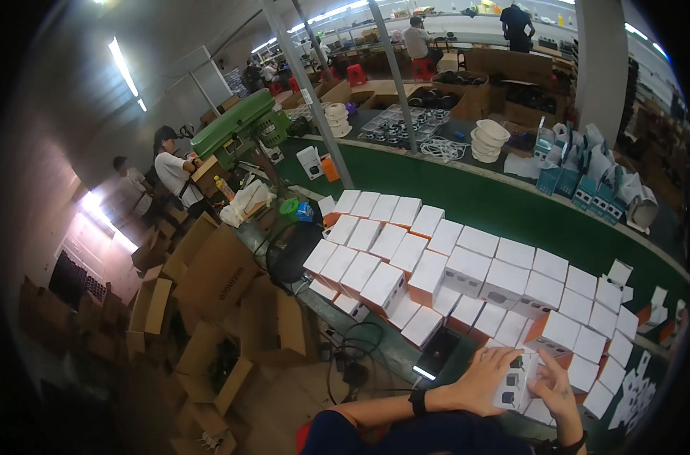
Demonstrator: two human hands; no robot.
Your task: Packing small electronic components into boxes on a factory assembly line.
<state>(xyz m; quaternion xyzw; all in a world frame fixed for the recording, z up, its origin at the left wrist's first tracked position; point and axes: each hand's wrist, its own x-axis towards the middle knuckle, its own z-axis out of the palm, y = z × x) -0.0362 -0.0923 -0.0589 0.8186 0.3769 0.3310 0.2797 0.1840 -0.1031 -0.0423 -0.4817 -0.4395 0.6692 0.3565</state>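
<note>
The small white box held between the left hand and the right hand looks like smooth printed cardboard with a faint sheen. Beyond it, the stacked white and orange boxes show the same smooth card. They sit on a matt green desk that looks like felt or rubber. Left of the desk, open cartons are rough brown corrugated cardboard. The green drill press behind them is painted metal, slightly glossy.

A small white carton with dark product pictures on its face sits tilted between both hands, low at the green tabletop's near edge, beside stacked identical white cartons
</note>
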